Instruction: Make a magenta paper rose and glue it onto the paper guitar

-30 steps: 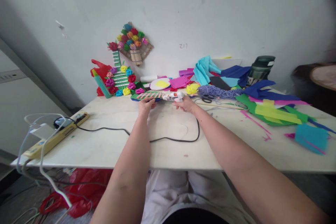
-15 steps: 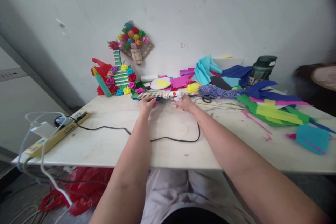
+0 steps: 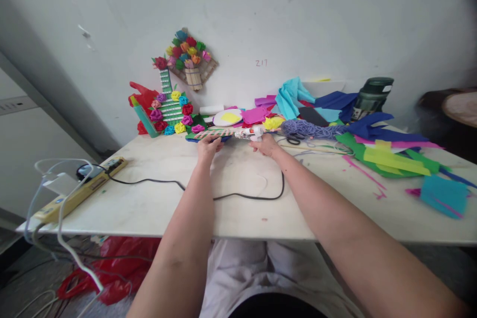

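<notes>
My left hand (image 3: 209, 148) is closed on the near edge of a flat green-and-blue craft piece (image 3: 194, 138) with pale strips across its top. In my right hand (image 3: 265, 146) is a white glue gun (image 3: 256, 132), its fingers wrapped round the handle and its front end pointing left over the right end of the piece. A black cord (image 3: 257, 199) loops over the table below my hands. Whether the nozzle touches the piece I cannot tell. Just right of my right hand lie dark scissors (image 3: 294, 139) and a bundle of purple yarn (image 3: 312, 129).
A green guitar-shaped craft with paper flowers (image 3: 172, 105) and a glue bottle (image 3: 146, 120) stand at back left. A power strip (image 3: 84, 191) lies at left. Coloured paper (image 3: 395, 159) and a dark flask (image 3: 372, 99) are at right. A flower craft (image 3: 194, 78) leans on the wall.
My right hand and the glue gun have shifted slightly to the right along the piece. My left hand stays nearly where it was.
</notes>
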Motion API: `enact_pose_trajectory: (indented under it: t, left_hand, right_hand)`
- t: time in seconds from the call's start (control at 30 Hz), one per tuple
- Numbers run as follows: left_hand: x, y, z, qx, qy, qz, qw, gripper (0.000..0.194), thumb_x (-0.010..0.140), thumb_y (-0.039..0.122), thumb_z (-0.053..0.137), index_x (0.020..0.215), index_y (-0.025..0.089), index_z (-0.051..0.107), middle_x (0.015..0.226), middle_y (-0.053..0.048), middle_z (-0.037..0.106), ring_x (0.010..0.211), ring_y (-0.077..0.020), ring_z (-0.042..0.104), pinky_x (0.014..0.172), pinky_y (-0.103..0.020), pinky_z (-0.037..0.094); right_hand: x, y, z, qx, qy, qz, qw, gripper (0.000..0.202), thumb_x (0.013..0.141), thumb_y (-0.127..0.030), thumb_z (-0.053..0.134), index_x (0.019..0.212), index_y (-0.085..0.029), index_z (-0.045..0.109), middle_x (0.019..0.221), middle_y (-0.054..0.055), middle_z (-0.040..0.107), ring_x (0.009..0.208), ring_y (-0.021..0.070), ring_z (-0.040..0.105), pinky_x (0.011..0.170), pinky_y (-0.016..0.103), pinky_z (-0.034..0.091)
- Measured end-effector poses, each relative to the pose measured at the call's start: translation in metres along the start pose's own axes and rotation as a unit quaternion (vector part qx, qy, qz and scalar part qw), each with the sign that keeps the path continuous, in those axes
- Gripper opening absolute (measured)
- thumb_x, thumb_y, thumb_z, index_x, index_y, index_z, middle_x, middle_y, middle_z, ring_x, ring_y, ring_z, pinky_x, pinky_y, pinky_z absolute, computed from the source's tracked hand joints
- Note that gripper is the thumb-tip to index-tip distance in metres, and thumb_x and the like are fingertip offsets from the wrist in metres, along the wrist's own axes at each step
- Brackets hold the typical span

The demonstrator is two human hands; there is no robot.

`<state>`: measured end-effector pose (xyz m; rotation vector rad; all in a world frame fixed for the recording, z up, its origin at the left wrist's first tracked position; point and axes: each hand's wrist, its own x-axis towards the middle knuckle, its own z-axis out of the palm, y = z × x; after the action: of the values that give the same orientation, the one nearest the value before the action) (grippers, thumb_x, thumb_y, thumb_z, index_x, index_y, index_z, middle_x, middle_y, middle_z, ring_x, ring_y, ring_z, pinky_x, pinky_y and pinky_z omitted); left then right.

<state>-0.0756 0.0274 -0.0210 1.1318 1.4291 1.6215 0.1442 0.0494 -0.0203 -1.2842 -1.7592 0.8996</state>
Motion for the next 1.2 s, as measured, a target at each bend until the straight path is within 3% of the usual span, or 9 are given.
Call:
enact_pose_trajectory:
  t: [0.2,0.37,0.8,1.2]
  left_hand:
    - [-0.005,0.006,0.001,0.016,-0.010,0.004,1.000,0.030,0.065,0.034,0.072,0.088,0.014,0.068,0.060,-0.004,0.067,0.057,-0.0196,0.066,0.057,-0.028,0.052]
    - [-0.009,0.012,0.002,0.002,-0.001,-0.019,1.000,0.029,0.071,0.043,0.068,0.077,0.014,0.066,0.060,-0.005,0.067,0.062,-0.0209,0.067,0.059,-0.029,0.053]
    - [-0.006,0.006,0.002,-0.040,-0.030,0.016,0.999,0.026,0.063,0.019,0.062,0.088,0.014,0.063,0.062,-0.004,0.068,0.068,-0.0209,0.069,0.071,-0.033,0.054]
    - [-0.007,0.004,-0.002,-0.050,-0.029,-0.041,0.998,0.023,0.064,0.017,0.059,0.087,0.013,0.062,0.064,-0.007,0.069,0.064,-0.0191,0.069,0.066,-0.030,0.054]
  right_hand:
    - [-0.001,-0.003,0.002,0.005,-0.002,0.006,1.000,0.014,0.071,-0.026,0.065,0.067,-0.013,0.061,0.051,-0.001,0.059,0.033,0.0058,0.039,0.032,0.019,0.031]
    - [-0.001,-0.003,0.002,0.042,-0.007,-0.017,0.999,0.018,0.070,-0.026,0.065,0.061,-0.014,0.057,0.048,-0.002,0.056,0.032,0.0053,0.038,0.033,0.020,0.031]
    - [0.000,-0.002,0.004,0.055,-0.021,-0.029,0.998,0.018,0.070,-0.026,0.064,0.059,-0.015,0.055,0.045,-0.003,0.055,0.030,0.0058,0.037,0.033,0.021,0.030]
    - [0.000,-0.003,0.008,0.055,-0.028,-0.022,0.998,0.015,0.072,-0.023,0.065,0.062,-0.014,0.057,0.046,-0.002,0.057,0.031,0.0052,0.038,0.033,0.020,0.030]
